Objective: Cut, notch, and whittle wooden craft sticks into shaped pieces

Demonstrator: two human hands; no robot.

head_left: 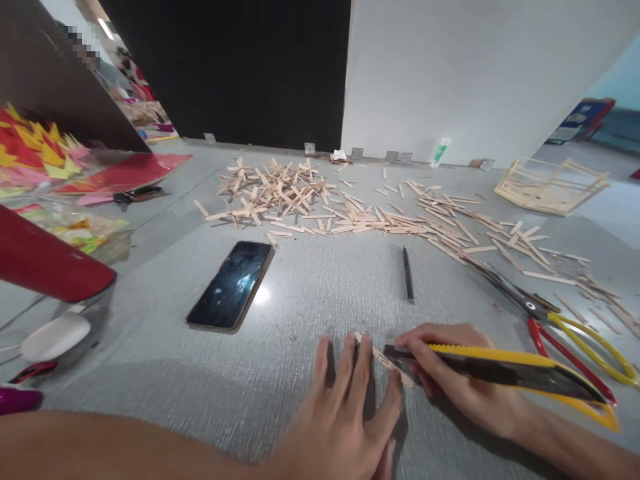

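A small flat wooden stick (381, 359) with dark marks on it lies slanted on the table near the front. My left hand (345, 407) is spread over the table, its index finger and thumb touching the stick along its left side. On the stick's right side, my right hand (465, 380) grips a yellow and black utility knife (505, 367). The knife's dark tip reaches the marked part of the stick; I cannot tell whether it cuts in. A black pen (409, 273) lies beyond both hands.
Loose wooden sticks (370, 220) are scattered across the back. Pliers or shears with red and yellow handles (537, 313) lie right, below a small stick frame (553, 190). To the left are a phone (230, 287), a white mouse (56, 338) and a red cylinder (55, 260).
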